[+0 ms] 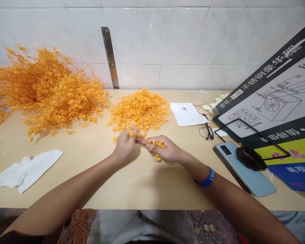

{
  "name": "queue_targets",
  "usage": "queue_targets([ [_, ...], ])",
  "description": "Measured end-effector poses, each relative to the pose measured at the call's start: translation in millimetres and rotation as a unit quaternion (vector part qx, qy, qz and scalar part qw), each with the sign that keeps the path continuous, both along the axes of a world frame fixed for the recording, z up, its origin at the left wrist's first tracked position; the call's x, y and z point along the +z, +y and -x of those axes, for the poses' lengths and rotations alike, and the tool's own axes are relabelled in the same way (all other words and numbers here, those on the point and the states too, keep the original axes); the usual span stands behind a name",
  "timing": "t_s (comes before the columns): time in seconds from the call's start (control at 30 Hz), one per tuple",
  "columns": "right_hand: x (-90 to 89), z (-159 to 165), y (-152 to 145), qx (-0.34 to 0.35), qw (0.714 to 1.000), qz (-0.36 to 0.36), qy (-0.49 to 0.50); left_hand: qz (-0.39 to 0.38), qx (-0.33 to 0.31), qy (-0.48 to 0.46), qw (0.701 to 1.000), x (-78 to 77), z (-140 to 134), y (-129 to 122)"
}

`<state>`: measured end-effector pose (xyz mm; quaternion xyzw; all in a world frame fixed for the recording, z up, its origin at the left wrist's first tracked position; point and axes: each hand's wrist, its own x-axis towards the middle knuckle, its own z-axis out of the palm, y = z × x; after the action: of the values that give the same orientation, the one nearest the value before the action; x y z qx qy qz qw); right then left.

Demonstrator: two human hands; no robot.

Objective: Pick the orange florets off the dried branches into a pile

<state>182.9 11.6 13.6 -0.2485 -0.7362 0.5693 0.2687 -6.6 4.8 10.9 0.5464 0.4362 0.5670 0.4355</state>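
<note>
A pale tabletop [147, 191] runs back to white wall tiles [183, 40]. My left hand [124, 145] pinches orange sprigs [159, 144], though blur hides exactly where; my right hand [169, 152] is curled round more of them. Twelve o'clock from both lies a loose orange pile [142, 110], at ten a taller orange bunch [56, 91]. I judge the sprigs light and springy, not slippery, best pinched at the stalk end, as frilly ends may snap.
</note>
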Motion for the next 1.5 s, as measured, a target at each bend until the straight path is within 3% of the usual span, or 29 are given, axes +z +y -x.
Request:
queue_targets([
  [0.1,-2.5,-5,3,0.011,1.0,-0.016,-0.019,-0.079,0.191,0.01,0.978,3.4,29,22],
  [0.17,-7.8,-6,6,-0.044,0.999,0.016,0.013,-0.097,0.223,0.11,0.964,1.4,44,33],
  [0.3,-17.1,-4,11,-0.143,0.97,0.154,0.124,-0.121,0.147,0.314,0.93,-9.4,48,40],
  [0.4,-18.2,-4,13,-0.144,0.935,0.258,0.196,-0.136,0.081,0.393,0.906,-12.7,45,37],
  [0.5,-16.4,-5,13,-0.126,0.912,0.319,0.226,-0.144,0.075,0.421,0.893,-10.2,46,33],
  [0.7,-16.0,-7,13,-0.092,0.894,0.355,0.257,-0.196,0.167,0.402,0.879,-8.4,46,32],
  [0.83,-16.5,-5,11,-0.096,0.907,0.335,0.237,-0.19,0.161,0.374,0.894,-5.5,42,29],
  [0.9,-16.9,-3,10,-0.102,0.915,0.321,0.224,-0.189,0.112,0.352,0.91,-3.0,38,25],
  [0.97,-18.1,-1,10,-0.113,0.926,0.295,0.207,-0.182,0.019,0.339,0.923,-2.1,33,21],
  [1.07,-20.7,3,10,-0.13,0.947,0.23,0.184,-0.161,-0.121,0.351,0.914,-5.4,26,16],
  [1.13,-22.0,5,9,-0.136,0.957,0.191,0.17,-0.162,-0.153,0.353,0.909,-8.2,22,14],
  [1.27,-22.9,8,6,-0.14,0.967,0.166,0.132,-0.16,-0.095,0.299,0.936,-6.1,16,9],
  [1.4,-22.3,8,1,-0.122,0.975,0.154,0.107,-0.072,-0.03,0.178,0.981,1.4,11,4],
  [1.5,-19.5,6,-2,-0.088,0.982,0.125,0.115,-0.023,0.028,0.093,0.995,1.8,14,8],
])
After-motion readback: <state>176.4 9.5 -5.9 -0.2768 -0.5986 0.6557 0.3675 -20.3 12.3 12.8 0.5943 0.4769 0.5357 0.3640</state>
